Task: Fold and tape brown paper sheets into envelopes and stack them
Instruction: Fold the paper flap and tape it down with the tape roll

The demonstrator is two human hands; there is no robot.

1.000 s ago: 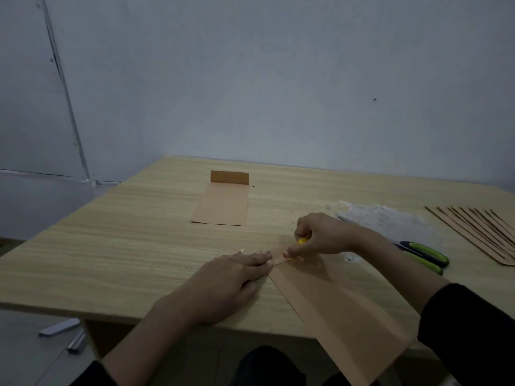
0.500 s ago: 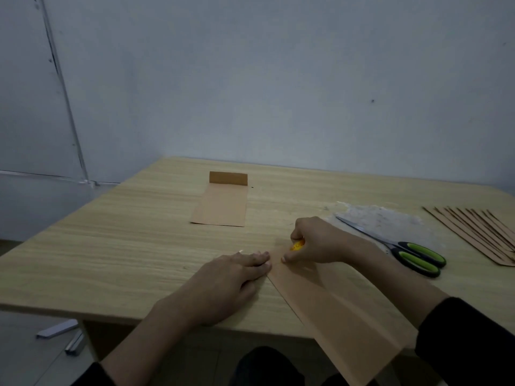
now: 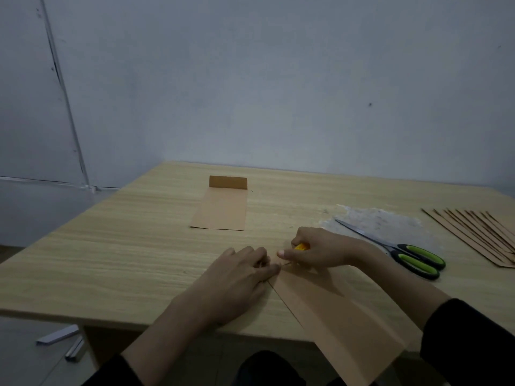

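1. The long folded brown paper sheet (image 3: 334, 310) lies at the near edge of the light wooden table (image 3: 125, 260). Its near end hangs over the edge.
2. The left hand (image 3: 237, 277) lies flat on the table, fingers mostly straight. Its fingertips press down by the far corner of the sheet.
3. The right hand (image 3: 315, 250) rests on the far end of the sheet. Its fingers are curled tight round a small yellow thing (image 3: 301, 247). What that thing is cannot be told.
4. The two hands almost touch at the corner.
5. A flat brown paper envelope (image 3: 223, 207) lies farther back on the table, its top flap standing up.
6. Scissors with green and black handles (image 3: 404, 254) lie closed, to the right of the right hand. Their blades rest on a crinkly clear plastic sheet (image 3: 376, 218).
7. A fanned-out pile of brown paper sheets (image 3: 473, 232) lies at the far right.
8. Some grey metal bars (image 3: 58, 337) lie on the floor, left of the table.
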